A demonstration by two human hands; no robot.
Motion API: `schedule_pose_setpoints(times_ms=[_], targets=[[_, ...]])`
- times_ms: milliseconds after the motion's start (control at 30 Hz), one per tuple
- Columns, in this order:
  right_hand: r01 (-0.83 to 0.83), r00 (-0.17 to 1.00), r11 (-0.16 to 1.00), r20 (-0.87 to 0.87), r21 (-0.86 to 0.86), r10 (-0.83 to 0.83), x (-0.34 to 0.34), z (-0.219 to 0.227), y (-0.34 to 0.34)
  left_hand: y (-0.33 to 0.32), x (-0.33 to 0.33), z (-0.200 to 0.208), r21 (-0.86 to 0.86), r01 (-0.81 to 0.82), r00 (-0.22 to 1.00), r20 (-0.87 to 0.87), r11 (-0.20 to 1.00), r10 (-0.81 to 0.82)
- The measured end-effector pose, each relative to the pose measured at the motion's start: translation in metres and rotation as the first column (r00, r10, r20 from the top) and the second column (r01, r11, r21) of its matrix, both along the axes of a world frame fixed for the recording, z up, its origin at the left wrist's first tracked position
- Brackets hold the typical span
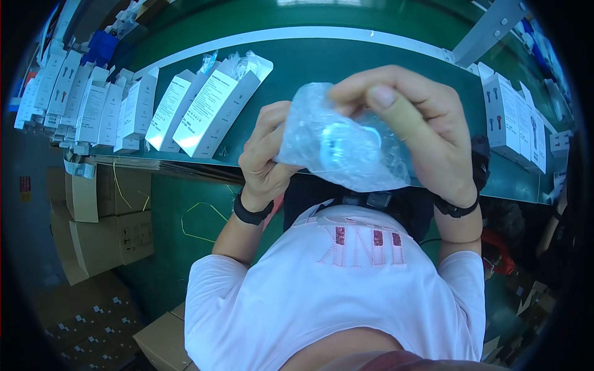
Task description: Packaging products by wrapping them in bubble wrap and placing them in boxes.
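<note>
A clear bubble-wrap bag [365, 167] with a pale, shiny object inside hangs between my hands, above the near edge of the green table; the kind of object inside cannot be made out. My left hand [267, 145] is closed on the bag's left side. At the bag's upper right, my right hand [421, 120] has thumb and forefinger pinched on the plastic, slightly blurred. To the left of my left hand, two white boxes lean on the table; the nearer box [216, 114] is open at the top, with clear plastic wrap [244, 65] sticking out.
A row of white boxes [93, 105] lines the table's left end. More white boxes [513, 123] stand at the right end by a metal post [492, 31]. Brown cartons [105, 229] and a yellow strap [201, 207] lie below on the left. Another person's arm [554, 222] shows far right.
</note>
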State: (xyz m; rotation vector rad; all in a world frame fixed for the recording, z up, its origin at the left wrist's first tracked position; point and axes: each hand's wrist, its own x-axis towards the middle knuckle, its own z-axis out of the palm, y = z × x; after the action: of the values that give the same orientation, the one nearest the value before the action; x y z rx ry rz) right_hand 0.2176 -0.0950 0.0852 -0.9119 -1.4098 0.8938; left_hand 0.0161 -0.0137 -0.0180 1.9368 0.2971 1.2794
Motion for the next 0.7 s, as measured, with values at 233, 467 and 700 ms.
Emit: schedule_pose_setpoints(times_ms=[233, 467, 700], targets=[[0.096, 0.984, 0.994, 0.148, 0.055, -0.103, 0.013, 0.001, -0.012, 0.005, 0.003, 0.011, 0.126, -0.03, 1.0, 0.001, 0.992, 0.03], [0.098, 0.766, 0.878, 0.527, 0.469, -0.367, -0.01, -0.002, -0.004, -0.004, 0.007, 0.009, 0.074, -0.129, 0.99, -0.042, 0.989, 0.133], [0.189, 0.951, 0.949, 0.194, 0.253, -0.241, -0.021, -0.006, -0.004, -0.007, 0.009, 0.014, 0.046, -0.16, 0.987, -0.01, 0.986, 0.161]])
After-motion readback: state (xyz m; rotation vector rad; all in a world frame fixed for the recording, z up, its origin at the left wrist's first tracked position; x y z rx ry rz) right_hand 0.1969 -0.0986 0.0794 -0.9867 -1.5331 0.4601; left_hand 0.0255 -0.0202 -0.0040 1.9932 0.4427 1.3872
